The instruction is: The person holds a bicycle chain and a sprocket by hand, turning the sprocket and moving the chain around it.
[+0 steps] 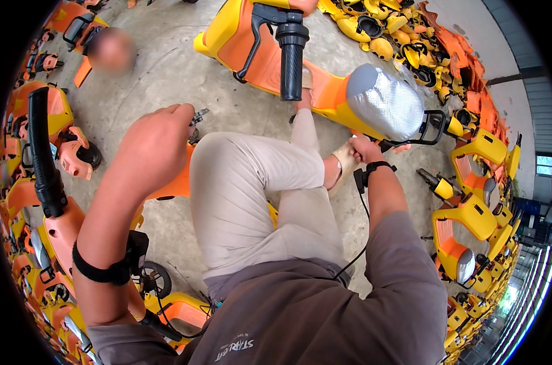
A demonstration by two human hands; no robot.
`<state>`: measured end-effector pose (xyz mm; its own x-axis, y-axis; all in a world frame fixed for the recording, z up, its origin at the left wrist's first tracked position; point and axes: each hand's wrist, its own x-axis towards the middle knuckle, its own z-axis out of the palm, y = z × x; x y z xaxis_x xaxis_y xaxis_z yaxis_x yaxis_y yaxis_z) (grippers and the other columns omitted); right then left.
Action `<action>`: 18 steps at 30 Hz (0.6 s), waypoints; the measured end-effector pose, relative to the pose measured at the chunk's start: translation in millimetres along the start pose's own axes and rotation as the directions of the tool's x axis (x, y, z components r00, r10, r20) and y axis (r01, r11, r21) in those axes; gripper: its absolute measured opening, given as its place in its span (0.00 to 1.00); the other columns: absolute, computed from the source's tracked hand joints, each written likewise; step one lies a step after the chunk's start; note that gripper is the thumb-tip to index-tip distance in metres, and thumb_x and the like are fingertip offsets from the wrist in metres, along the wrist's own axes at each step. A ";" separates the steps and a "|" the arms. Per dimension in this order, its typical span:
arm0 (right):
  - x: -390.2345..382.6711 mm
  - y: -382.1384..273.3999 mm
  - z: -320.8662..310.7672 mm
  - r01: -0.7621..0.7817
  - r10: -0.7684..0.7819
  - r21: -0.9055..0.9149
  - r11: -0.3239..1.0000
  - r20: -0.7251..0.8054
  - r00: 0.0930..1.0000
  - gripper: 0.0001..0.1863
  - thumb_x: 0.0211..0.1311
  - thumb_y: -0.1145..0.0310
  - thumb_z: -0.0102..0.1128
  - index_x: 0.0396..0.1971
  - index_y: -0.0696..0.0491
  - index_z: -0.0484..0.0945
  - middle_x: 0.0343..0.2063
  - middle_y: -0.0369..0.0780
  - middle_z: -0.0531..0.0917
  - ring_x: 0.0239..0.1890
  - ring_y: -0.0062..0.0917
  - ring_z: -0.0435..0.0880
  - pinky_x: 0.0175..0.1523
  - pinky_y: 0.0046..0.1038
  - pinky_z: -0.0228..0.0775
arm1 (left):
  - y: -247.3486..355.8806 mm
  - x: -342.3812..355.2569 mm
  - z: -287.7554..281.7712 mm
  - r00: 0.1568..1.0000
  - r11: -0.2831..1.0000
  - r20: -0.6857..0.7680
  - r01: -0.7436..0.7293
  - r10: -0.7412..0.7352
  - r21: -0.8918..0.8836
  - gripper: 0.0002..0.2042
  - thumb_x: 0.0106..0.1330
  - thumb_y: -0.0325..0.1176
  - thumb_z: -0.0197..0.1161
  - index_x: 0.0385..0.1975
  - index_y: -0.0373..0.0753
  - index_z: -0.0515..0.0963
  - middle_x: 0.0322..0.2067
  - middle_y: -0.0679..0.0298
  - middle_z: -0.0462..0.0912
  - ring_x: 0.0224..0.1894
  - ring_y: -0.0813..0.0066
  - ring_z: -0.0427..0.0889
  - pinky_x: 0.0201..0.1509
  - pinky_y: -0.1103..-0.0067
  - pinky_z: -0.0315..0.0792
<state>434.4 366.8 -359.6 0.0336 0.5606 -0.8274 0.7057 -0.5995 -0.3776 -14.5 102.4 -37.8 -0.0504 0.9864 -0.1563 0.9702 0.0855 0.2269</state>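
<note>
My left hand (pixel 157 135) is raised at the left, its fingers curled round a small grey metal piece (pixel 198 116) whose jagged end sticks out past them. Most of that piece is hidden in the fist. Farther right, my right hand (pixel 363 149) is closed beside the beige shoe (pixel 344 165) on my foot, just under the rear of a yellow and orange scooter (pixel 324 91). What those fingers grip cannot be made out. Silvery foil covers the scooter's seat (pixel 385 97). Its black handlebar grip (pixel 292 61) and brake lever (pixel 251 52) are at the top.
Another scooter's black grip (pixel 41 152) stands close to my left forearm. Helmets (pixel 404 36) lie heaped at the far right. More yellow scooters (pixel 471 219) stand in rows on both sides. A person (pixel 110 50) is at the far left. A cable (pixel 356 258) runs from my right wrist strap.
</note>
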 end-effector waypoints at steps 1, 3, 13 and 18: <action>-1.9 7.0 -5.7 0.120 -0.129 -0.152 0.981 -0.053 0.990 0.11 0.63 0.60 0.55 0.32 0.53 0.75 0.16 0.38 0.76 0.12 0.21 0.68 0.17 0.26 0.59 | 1.1 1.5 -0.4 1.000 1.000 0.003 -0.011 0.011 -0.001 0.07 0.67 0.28 0.57 0.35 0.32 0.67 0.33 0.47 0.76 0.39 0.41 0.75 0.42 0.57 0.69; 28.4 34.7 -8.3 0.273 -0.388 -0.486 0.830 -0.152 0.909 0.15 0.63 0.58 0.54 0.37 0.55 0.78 0.20 0.43 0.81 0.14 0.26 0.75 0.22 0.31 0.67 | 3.6 2.0 -1.4 1.000 1.000 0.017 -0.016 0.016 -0.010 0.07 0.67 0.28 0.57 0.35 0.32 0.67 0.33 0.47 0.76 0.39 0.41 0.75 0.41 0.57 0.69; 26.7 17.2 -15.4 0.202 -0.337 -0.623 0.756 -0.105 0.936 0.20 0.57 0.64 0.52 0.50 0.52 0.76 0.16 0.40 0.77 0.12 0.25 0.72 0.18 0.29 0.64 | 4.1 1.9 1.4 0.999 0.999 0.018 -0.031 0.032 -0.015 0.07 0.66 0.27 0.57 0.35 0.32 0.67 0.33 0.47 0.76 0.39 0.42 0.75 0.42 0.57 0.69; -12.9 -7.8 -19.6 0.006 -0.003 -0.144 0.990 0.023 1.000 0.08 0.55 0.64 0.58 0.26 0.48 0.69 0.10 0.29 0.63 0.10 0.16 0.59 0.15 0.22 0.49 | 6.2 2.5 4.7 0.999 1.000 0.038 -0.024 0.025 -0.020 0.07 0.65 0.27 0.57 0.35 0.32 0.67 0.33 0.47 0.76 0.39 0.42 0.76 0.42 0.57 0.69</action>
<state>442.4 375.4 -337.8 0.0156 0.5490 -0.8357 0.8005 -0.5076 -0.3186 -7.4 104.8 -41.3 -0.0174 0.9822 -0.1871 0.9662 0.0646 0.2494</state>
